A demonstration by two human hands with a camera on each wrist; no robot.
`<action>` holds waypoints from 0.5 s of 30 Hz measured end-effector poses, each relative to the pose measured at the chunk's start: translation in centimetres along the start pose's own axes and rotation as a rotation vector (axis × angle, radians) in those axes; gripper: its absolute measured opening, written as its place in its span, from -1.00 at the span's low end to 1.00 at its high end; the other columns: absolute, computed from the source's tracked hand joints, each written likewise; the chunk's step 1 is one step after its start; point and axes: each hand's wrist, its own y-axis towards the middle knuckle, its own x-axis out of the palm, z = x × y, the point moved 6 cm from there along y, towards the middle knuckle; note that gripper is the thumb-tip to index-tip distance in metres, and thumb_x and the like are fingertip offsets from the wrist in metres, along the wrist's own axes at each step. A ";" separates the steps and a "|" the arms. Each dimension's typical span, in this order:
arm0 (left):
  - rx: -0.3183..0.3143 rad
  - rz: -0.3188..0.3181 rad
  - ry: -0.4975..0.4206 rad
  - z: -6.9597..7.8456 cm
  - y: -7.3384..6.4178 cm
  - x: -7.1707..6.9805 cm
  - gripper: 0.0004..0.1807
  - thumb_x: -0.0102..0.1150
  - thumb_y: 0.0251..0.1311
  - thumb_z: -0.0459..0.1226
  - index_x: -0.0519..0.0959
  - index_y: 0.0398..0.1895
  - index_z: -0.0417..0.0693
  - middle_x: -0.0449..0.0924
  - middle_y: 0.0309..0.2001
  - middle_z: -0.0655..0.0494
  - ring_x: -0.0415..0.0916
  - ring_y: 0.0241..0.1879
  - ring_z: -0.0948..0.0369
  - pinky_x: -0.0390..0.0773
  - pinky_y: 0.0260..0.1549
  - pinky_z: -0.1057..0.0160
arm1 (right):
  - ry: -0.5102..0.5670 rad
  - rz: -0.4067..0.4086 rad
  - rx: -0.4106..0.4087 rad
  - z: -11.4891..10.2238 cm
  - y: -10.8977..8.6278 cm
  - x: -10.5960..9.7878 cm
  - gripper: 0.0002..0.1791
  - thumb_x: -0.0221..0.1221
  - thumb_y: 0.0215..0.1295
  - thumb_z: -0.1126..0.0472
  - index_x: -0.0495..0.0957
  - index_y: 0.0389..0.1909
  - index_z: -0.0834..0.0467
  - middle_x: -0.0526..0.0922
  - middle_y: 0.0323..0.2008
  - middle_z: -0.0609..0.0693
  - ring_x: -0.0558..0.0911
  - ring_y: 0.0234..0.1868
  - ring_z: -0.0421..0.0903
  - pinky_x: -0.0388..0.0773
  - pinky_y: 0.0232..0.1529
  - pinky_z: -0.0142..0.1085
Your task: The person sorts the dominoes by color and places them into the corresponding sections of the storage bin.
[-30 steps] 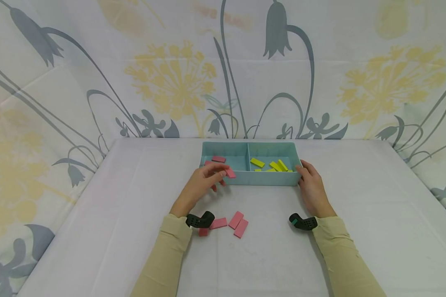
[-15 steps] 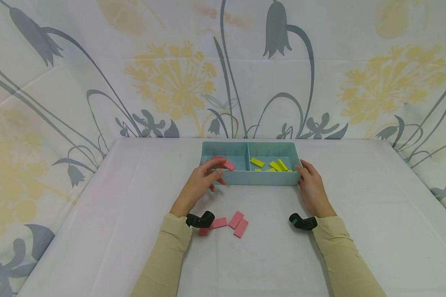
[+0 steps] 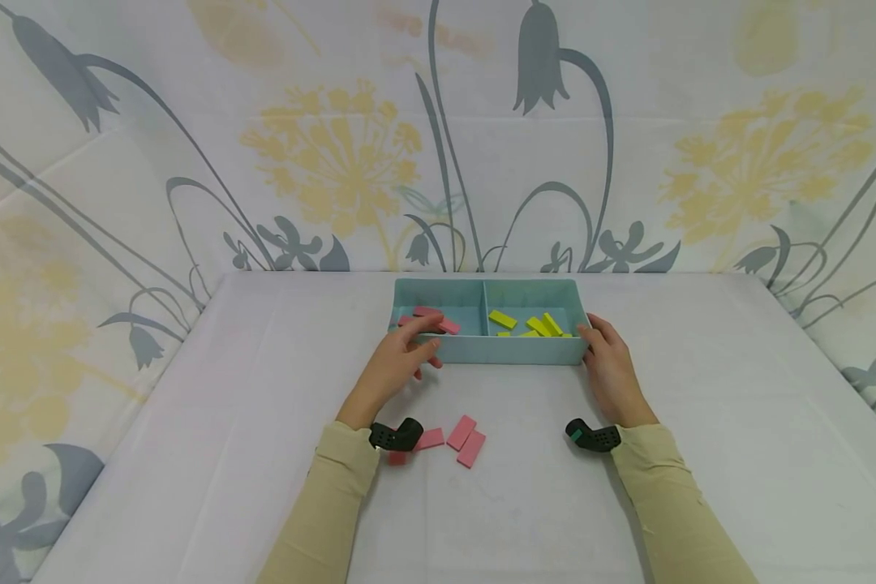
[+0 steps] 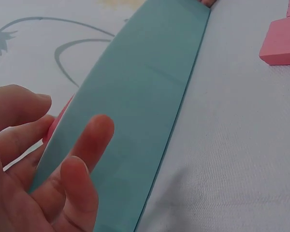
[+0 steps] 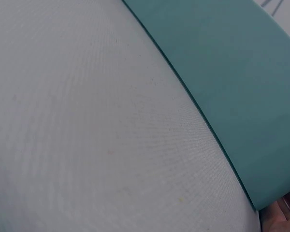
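A light teal two-compartment box (image 3: pixel 511 350) stands on the table. My left hand (image 3: pixel 390 365) reaches over its front wall at the left compartment. Its fingertips are right at a pink block (image 3: pixel 448 326) inside, with the thumb apart from the block. In the left wrist view, two fingers (image 4: pixel 94 140) lie outside the wall, and a sliver of pink block (image 4: pixel 54 126) shows past the rim. Other pink blocks (image 3: pixel 427 311) lie in that compartment, partly hidden by the hand. My right hand (image 3: pixel 613 373) grips the box's front right corner, thumb at the rim.
Several yellow blocks (image 3: pixel 538 325) lie in the right compartment, beyond the divider (image 3: pixel 485 308). Several loose pink blocks (image 3: pixel 471 448) lie on the white tabletop (image 3: pixel 526 503) in front of the box, some partly behind the left wrist camera (image 3: pixel 397 435). A patterned cloth (image 3: pixel 350 162) hangs behind.
My left hand has carried a pink block back from over the front wall into the left compartment, and the thumb has come away from it. The right hand stays on the box corner.
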 end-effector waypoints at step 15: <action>0.014 0.039 0.034 -3.4 1.5 0.0 -0.57 0.06 0.19 -0.20 0.37 0.16 0.11 0.58 -0.20 0.05 0.56 -0.39 0.08 0.51 -0.45 0.08 | -0.009 0.000 0.013 0.0 0.0 0.1 -0.32 -0.11 0.34 -0.04 -0.10 0.36 0.16 -0.15 0.37 0.01 -0.06 0.34 -0.13 -0.07 0.28 -0.22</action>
